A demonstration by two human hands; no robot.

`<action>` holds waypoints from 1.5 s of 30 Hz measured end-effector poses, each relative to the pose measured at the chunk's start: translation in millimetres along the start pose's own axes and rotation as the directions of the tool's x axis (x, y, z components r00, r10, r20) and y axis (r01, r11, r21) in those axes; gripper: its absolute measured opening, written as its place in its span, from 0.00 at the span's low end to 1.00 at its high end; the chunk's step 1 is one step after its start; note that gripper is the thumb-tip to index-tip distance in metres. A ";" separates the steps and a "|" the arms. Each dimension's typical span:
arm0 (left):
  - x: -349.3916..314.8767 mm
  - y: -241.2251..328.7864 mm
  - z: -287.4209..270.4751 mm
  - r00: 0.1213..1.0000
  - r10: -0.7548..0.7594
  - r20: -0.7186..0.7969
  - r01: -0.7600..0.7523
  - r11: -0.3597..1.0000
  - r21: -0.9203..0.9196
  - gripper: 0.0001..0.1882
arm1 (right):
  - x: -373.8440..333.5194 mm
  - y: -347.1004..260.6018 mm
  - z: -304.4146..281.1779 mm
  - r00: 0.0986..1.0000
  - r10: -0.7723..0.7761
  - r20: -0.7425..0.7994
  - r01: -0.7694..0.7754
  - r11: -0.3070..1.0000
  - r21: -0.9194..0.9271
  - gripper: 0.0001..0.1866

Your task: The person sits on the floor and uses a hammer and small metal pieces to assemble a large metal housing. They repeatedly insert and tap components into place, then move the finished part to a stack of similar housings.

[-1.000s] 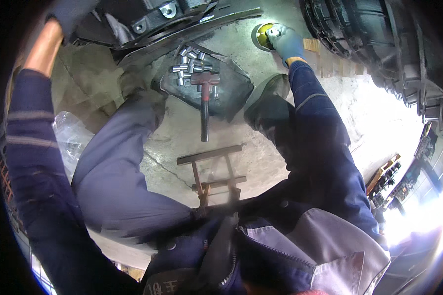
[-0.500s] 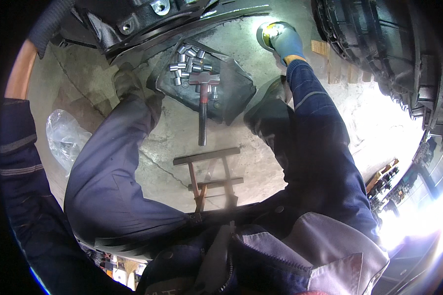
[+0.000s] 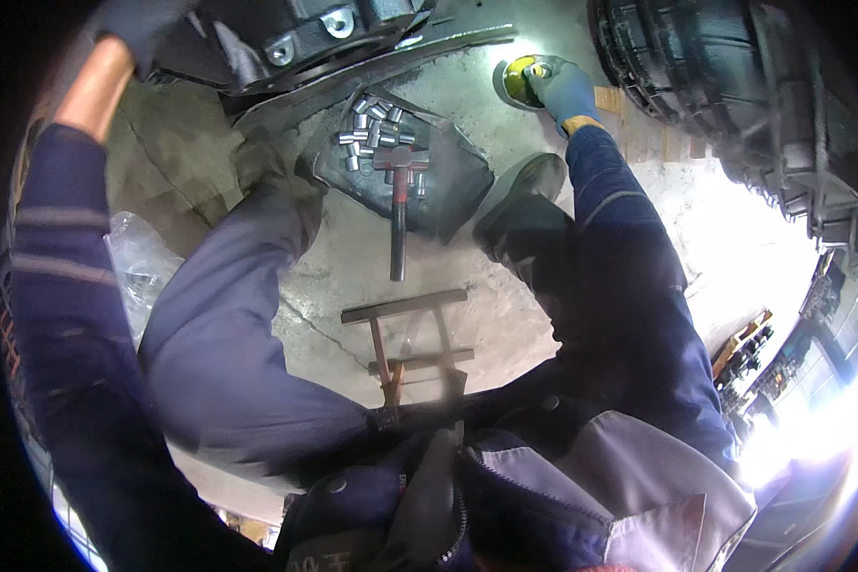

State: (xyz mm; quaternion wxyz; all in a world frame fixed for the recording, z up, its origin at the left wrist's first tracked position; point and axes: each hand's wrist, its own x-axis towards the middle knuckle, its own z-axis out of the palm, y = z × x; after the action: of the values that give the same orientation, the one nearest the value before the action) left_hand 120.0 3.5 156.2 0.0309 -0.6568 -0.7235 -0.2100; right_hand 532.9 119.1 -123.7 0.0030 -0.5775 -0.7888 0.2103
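Observation:
My right hand [image 3: 568,91], in a grey-blue glove, is closed over the right rim of a round, shallow container [image 3: 517,98] with yellow-green contents. A small round-ended piece [image 3: 541,70] shows at its fingertips, too small to name surely. My left hand [image 3: 145,27], in a dark glove, is raised at the upper left beside a black metal machine part [image 3: 300,43]; its fingers are hidden. Between my feet, several shiny metal sleeves [image 3: 360,136] lie on a black sheet [image 3: 453,181]. A hammer [image 3: 398,224] with a red and black handle rests with its head among them.
A large black ribbed track or tyre-like part [image 3: 677,76] stands at the right, with wooden blocks [image 3: 643,138] under it. A clear plastic bag [image 3: 138,262] lies by my left leg. A low frame [image 3: 405,307] stands between my knees. Bright light glares at the lower right.
My left arm has swung inward to the right, its hand staying high. My right hand has drawn slightly right and down, uncovering more of the round container and the small piece at the fingertips.

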 end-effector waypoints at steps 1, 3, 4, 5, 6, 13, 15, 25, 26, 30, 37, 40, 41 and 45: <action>5.7 -3.5 -3.5 0.993 -0.085 0.080 0.090 0.993 -0.072 0.30 | -3.2 -6.5 -18.3 0.999 -0.035 0.007 0.034 0.999 0.036 0.21; 16.3 -9.4 -7.8 0.970 -0.172 0.174 0.205 0.958 -0.200 0.30 | -8.5 -26.7 -61.7 0.996 -0.062 0.062 0.056 0.994 0.099 0.22; 18.9 -13.1 -11.6 0.954 -0.191 0.229 0.242 0.944 -0.222 0.31 | -12.7 -39.7 -85.6 0.986 -0.167 0.007 0.167 0.984 0.068 0.21; 20.9 -15.5 -11.9 0.936 -0.211 0.281 0.282 0.929 -0.241 0.33 | -13.7 -56.5 -108.6 0.980 -0.194 0.031 0.194 0.981 0.021 0.20; 23.3 -17.4 -11.6 0.921 -0.231 0.315 0.287 0.947 -0.143 0.34 | -19.0 -72.9 -132.5 0.984 -0.177 0.005 0.175 0.974 0.145 0.21; 23.8 -34.6 2.8 0.941 -0.151 0.302 0.173 0.984 -0.048 0.41 | -46.6 -199.6 -242.9 0.872 -0.445 -0.203 0.475 0.871 0.129 0.19; 22.4 -37.0 7.0 0.937 -0.154 0.313 0.185 0.980 -0.072 0.41 | -48.3 -223.4 -249.0 0.850 -0.491 -0.192 0.520 0.841 0.149 0.20; 18.1 -17.5 -16.0 0.908 -0.281 0.312 0.331 0.937 -0.117 0.35 | -4.2 -265.6 -207.4 0.729 -0.680 -0.078 0.667 0.731 -0.144 0.20; 19.5 -16.0 -18.3 0.921 -0.215 0.325 0.260 0.961 -0.099 0.35 | -2.9 -266.5 -205.7 0.732 -0.679 -0.052 0.663 0.729 -0.171 0.20; 18.7 -13.9 -20.4 0.911 -0.250 0.327 0.279 0.959 -0.043 0.36 | -4.8 -269.6 -203.0 0.736 -0.677 -0.006 0.667 0.726 -0.169 0.21; 19.9 -13.6 -19.1 0.914 -0.255 0.316 0.278 0.960 -0.030 0.36 | -5.0 -274.8 -202.6 0.690 -0.724 0.002 0.705 0.672 -0.228 0.18; 19.6 -12.8 -19.8 0.918 -0.237 0.319 0.258 0.966 -0.025 0.36 | -4.2 -276.6 -201.3 0.679 -0.734 0.009 0.721 0.665 -0.196 0.17; 19.4 -12.8 -20.0 0.920 -0.229 0.317 0.250 0.968 -0.026 0.36 | -4.4 -277.1 -201.1 0.638 -0.770 0.000 0.746 0.618 -0.247 0.17; 19.4 -12.8 -20.3 0.914 -0.249 0.321 0.268 0.963 -0.015 0.36 | -7.8 -279.6 -203.2 0.570 -0.820 0.052 0.766 0.508 -0.395 0.17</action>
State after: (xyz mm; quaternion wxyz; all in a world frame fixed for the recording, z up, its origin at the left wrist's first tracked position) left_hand 100.3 14.0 177.5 -0.1327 -0.5812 -0.7930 -0.1253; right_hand 331.4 110.3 157.1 0.0448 -0.1540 -0.9870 -0.0107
